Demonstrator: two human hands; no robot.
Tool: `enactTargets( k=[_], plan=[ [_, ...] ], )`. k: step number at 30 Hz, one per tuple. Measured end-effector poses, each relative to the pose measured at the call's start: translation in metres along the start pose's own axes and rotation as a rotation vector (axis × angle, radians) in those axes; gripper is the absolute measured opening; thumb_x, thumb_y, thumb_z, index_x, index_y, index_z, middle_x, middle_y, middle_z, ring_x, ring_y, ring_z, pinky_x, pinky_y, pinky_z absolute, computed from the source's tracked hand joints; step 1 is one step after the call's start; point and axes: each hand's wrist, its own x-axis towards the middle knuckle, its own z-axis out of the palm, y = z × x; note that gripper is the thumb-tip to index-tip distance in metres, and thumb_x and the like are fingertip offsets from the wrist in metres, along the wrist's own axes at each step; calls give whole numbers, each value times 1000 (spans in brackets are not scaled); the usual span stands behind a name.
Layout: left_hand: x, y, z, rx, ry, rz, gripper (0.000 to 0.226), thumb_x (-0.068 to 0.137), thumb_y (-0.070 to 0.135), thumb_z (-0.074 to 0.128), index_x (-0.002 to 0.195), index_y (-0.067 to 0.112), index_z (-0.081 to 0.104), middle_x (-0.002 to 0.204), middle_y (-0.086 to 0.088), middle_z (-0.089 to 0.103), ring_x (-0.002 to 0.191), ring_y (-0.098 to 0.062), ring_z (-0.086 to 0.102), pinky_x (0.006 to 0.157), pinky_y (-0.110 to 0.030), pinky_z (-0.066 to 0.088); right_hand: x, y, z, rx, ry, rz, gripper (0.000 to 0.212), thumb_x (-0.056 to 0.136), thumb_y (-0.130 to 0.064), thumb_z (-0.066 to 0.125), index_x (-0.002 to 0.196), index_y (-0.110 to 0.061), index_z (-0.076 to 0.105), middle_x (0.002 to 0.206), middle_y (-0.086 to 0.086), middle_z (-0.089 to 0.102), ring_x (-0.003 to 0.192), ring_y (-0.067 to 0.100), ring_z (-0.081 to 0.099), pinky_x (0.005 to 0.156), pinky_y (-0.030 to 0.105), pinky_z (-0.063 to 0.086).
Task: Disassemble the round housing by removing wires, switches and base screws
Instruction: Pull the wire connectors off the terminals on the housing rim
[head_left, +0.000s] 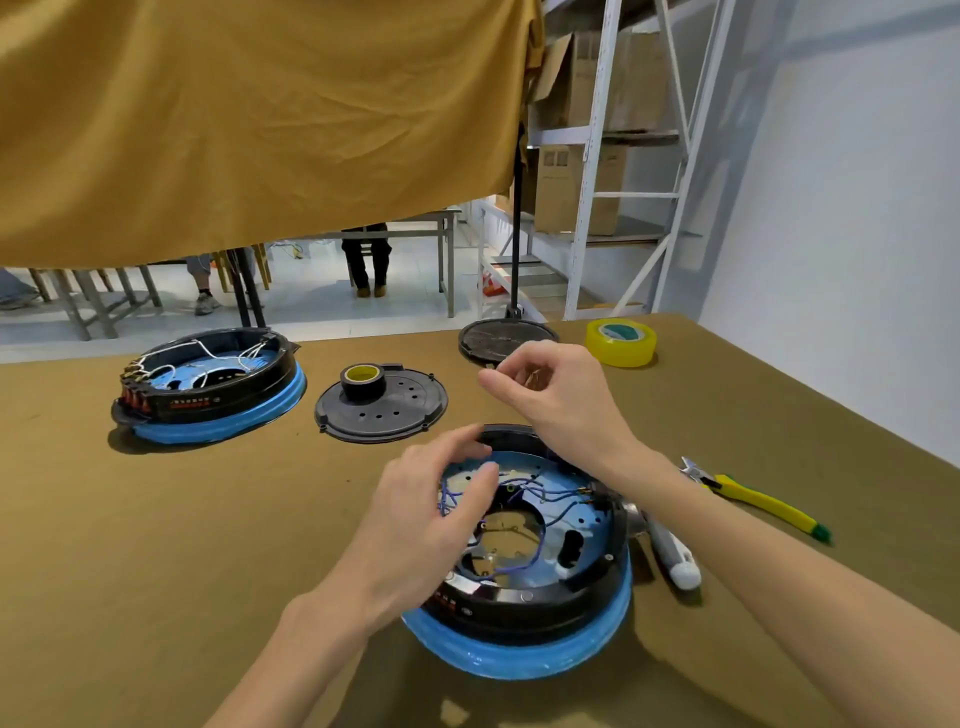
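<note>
Head view: near housing at table's front centre, blue rim overhanging nothing, bare cloth to its left. Left hand over its left side, fingers loosely curved among blue wires, grip unclear. Right hand raised above the far rim, fingertips pinched on something too small to name. Cutters and a white tool just right. Second housing, lid, tape beyond.
</note>
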Motion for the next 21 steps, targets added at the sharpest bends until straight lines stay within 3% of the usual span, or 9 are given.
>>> enactTargets(
  k=[3,7,9,12,13,15,16,18,21],
  plan=[
    [14,16,13,103,-54,85,48,97,57,52,141,39,54,122,27,62,120,1,52,106,-36,45,13,-4,-8,73,83,21,20,90,-32,78,77,-17,75,63,-8,63,58,5,52,58,20,42],
    [25,21,25,-59,50,155,18,102,25,60,111,30,74,84,16,71,85,-7,67,77,-24,52,18,-3,-21,154,115,136,20,91,-39,74,79,-22,74,59,-8,62,55,10,57,53,29,50],
    [28,18,23,-166,70,135,19,103,24,58,109,31,75,79,12,71,70,-4,63,65,-13,44,10,4,-30,186,-7,208,22,96,-40,69,88,-20,76,66,-7,64,60,12,61,53,28,56],
    [29,12,18,-232,-12,122,24,106,30,52,107,33,76,76,8,71,57,1,54,57,-8,38,-8,19,-42,234,-213,331,20,99,-28,65,106,-14,77,86,1,71,68,12,64,65,31,62],
    [28,10,19,-228,-53,111,28,106,35,49,102,35,76,74,6,70,53,0,50,55,-10,36,-13,24,-45,251,-263,369,21,100,-25,64,112,-13,76,92,0,75,70,12,66,68,31,62],
    [26,5,22,-191,-83,52,40,105,47,42,87,33,74,68,-2,67,48,-12,43,52,-28,37,-26,29,-51,264,-353,398,26,102,-31,60,117,-17,74,97,-3,77,78,13,69,74,30,61],
    [26,4,23,-159,-77,21,46,103,52,39,81,29,72,61,-2,63,46,-18,39,53,-33,36,-32,31,-53,225,-384,383,29,103,-38,57,119,-20,73,102,-4,76,84,12,70,78,30,60],
    [26,4,26,-64,-55,11,49,102,55,38,76,27,69,48,10,48,43,-9,34,53,-31,33,-43,34,-54,76,-374,318,36,102,-48,53,128,-26,65,109,-7,73,93,7,71,88,31,59],
    [30,9,28,155,47,82,41,105,46,43,73,31,64,58,31,53,56,-1,50,58,-20,29,-48,37,-53,49,-122,348,57,95,-52,62,140,-26,40,109,-4,71,93,8,73,91,37,58]
  ],
)
